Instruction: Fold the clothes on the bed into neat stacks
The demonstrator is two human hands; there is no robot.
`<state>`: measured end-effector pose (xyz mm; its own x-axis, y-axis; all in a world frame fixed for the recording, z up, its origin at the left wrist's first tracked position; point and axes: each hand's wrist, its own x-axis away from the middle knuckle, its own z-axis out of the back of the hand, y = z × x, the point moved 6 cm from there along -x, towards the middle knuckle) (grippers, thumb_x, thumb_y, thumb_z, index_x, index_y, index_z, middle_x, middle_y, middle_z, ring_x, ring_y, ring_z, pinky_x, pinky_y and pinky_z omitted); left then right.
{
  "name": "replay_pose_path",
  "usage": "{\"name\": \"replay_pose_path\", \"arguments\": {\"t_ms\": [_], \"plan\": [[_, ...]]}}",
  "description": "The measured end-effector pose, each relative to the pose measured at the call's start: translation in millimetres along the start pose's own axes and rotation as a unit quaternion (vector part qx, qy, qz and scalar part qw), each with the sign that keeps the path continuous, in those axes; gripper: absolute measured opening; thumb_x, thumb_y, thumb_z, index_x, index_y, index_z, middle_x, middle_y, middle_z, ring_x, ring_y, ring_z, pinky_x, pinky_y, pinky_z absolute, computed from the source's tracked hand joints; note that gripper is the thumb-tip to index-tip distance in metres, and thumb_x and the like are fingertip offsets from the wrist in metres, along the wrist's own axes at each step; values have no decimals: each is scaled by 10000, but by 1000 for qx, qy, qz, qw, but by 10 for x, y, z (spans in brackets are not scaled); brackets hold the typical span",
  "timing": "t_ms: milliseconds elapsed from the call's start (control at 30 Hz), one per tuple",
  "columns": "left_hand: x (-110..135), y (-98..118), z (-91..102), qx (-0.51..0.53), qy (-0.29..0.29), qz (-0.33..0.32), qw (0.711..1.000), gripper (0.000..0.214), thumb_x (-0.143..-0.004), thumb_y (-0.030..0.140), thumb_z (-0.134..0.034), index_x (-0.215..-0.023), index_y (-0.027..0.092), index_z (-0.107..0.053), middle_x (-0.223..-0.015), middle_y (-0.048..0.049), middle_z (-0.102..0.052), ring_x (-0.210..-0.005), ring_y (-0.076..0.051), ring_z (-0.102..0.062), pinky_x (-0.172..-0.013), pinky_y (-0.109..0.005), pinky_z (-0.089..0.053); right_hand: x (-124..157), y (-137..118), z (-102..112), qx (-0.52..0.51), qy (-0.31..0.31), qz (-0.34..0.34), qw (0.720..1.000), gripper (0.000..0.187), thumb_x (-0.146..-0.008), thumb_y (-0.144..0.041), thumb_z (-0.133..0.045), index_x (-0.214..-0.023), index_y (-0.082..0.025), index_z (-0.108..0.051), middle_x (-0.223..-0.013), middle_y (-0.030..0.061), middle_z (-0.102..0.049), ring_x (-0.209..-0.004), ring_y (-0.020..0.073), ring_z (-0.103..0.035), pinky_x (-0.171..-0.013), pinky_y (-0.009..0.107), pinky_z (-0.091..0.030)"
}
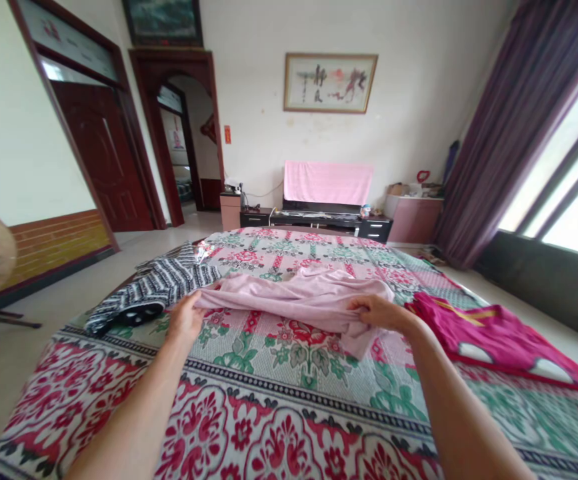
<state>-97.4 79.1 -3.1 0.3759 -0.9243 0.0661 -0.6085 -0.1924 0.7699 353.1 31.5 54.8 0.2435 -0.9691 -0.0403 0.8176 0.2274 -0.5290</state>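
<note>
On the patterned bedspread (283, 430), L hand (185, 319) & R hand (377, 312) each pinch the near side of the pink garment (289, 301), prob. a straighten/fold step, next move likely needing even tension.

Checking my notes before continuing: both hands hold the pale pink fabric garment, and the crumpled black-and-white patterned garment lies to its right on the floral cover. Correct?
Only the side is wrong: in the head view, the crumpled black-and-white patterned garment lies left of the pale pink fabric garment that the left hand and right hand hold.
</note>
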Motion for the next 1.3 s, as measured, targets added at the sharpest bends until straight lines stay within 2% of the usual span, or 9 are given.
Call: {"name": "replay_pose_path", "arguments": {"t_ms": [267, 400, 500, 633, 767, 900, 1033, 1167, 1300], "plan": [[-27, -31, -2, -19, -21, -2, 1000, 118, -589, 123, -672, -664, 182, -602, -674, 18, -667, -673, -134, -649, -669, -241, -536, 47, 62, 20, 19, 8, 6, 1000, 307, -570, -58, -446, -704, -170, -698, -601, -36, -641, -578, 122, -535, -543, 204, -412], [-11, -17, -22, -13, -27, 2, 1000, 103, -626, 103, -649, -683, 183, -617, -696, 2, -679, -715, -162, -661, -725, -299, -560, 2, 103, 102, 26, 80, -5, 996, 287, -591, -64, -439, -674, -159, -697, -628, 1, -665, -613, 146, -559, -592, 238, -440], [-10, -24, 3, -4, -9, 7, 1000, 106, -659, 79, -612, -665, 184, -601, -682, 10, -671, -674, -143, -650, -716, -287, -560, -16, 132, 186, -13, 134, -4, 991, 307, -580, -78, -452, -726, -163, -708, -694, 10, -694, -670, 160, -597, -631, 248, -474], [-42, -43, 46, 0, 5, 16, 1000, 113, -677, 70, -596, -646, 178, -585, -647, 28, -652, -614, -108, -632, -659, -241, -555, -27, 149, 173, -115, 112, 5, 987, 303, -574, -92, -449, -744, -178, -685, -792, -8, -713, -744, 143, -625, -680, 231, -494], [-75, -47, 55, 3, 0, 17, 1000, 111, -684, 70, -593, -650, 176, -591, -663, 23, -664, -623, -108, -641, -603, -217, -552, -12, 145, 177, -145, 102, 7, 984, 259, -612, -129, -473, -782, -165, -665, -732, -19, -675, -675, 117, -587, -617, 204, -459], [-55, -42, 40, 2, -3, 18, 1000, 112, -686, 70, -585, -652, 175, -601, -677, 11, -679, -650, -122, -658, -616, -230, -562, -24, 133, 185, -122, 101, 41, 986, 279, -676, -202, -497, -877, -154, -683, -708, -27, -638, -630, 106, -540, -569, 197, -413], [-11, -22, 9, 0, -11, 11, 1000, 113, -672, 66, -591, -664, 177, -611, -667, 4, -683, -696, -163, -682, -684, -309, -586, -27, 132, 174, -81, 99, 50, 991, 194, -696, -252, -505, -737, -150, -665, -599, -47, -561, -565, 94, -471, -513, 189, -358], [5, -15, -2, -10, -10, 10, 1000, 122, -675, 65, -592, -665, 185, -611, -677, 6, -689, -697, -165, -684, -680, -308, -589, -7, 127, 201, -22, 126, 13, 992, 196, -706, -261, -498, -534, -173, -530, -487, -54, -447, -497, 86, -381, -468, 200, -293], [8, -24, 2, -13, -5, 12, 1000, 127, -658, 59, -598, -630, 183, -590, -669, 11, -687, -679, -153, -677, -654, -275, -583, -30, 154, 246, 1, 198, -45, 979, 171, -734, -224, -442, -606, -182, -548, -561, -7, -538, -562, 124, -475, -542, 230, -360]]}}
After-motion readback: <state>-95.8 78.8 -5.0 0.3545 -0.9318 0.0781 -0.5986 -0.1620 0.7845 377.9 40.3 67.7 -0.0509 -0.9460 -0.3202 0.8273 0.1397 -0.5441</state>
